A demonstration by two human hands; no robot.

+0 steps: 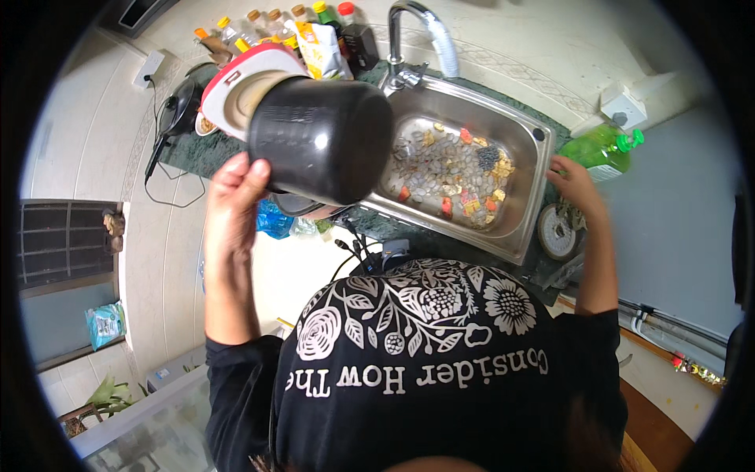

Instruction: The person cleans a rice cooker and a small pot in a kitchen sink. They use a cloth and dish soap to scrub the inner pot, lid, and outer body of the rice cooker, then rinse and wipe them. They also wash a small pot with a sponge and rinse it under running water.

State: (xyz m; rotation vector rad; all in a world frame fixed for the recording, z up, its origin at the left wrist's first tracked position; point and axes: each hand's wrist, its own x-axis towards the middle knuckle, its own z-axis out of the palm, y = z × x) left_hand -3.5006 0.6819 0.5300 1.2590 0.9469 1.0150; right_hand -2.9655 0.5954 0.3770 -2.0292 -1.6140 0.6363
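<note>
My left hand [239, 183] grips the edge of a black cooking pot [321, 141], thumb on its side. The pot is held in the air, tipped sideways, with its rounded end towards the steel sink [534, 189]; its inside is hidden. Grey pebble-like shapes [445, 159] with red and yellow pieces cover the sink bottom; I cannot tell whether they are loose or printed. Just past the sink's right rim, my right hand [572, 183] has its fingers apart with nothing visible in them. It is near a green pump bottle [598, 150] and above a round white disc-shaped thing [557, 233].
Behind the sink rises a chrome faucet [395, 35]. Several bottles [277, 23] and a white-and-yellow pouch [321, 50] line the wall. A red-and-white appliance [236, 97] stands beyond the pot, with a lidded black pan [180, 106] to its left. Black cables [360, 248] hang at the counter's front.
</note>
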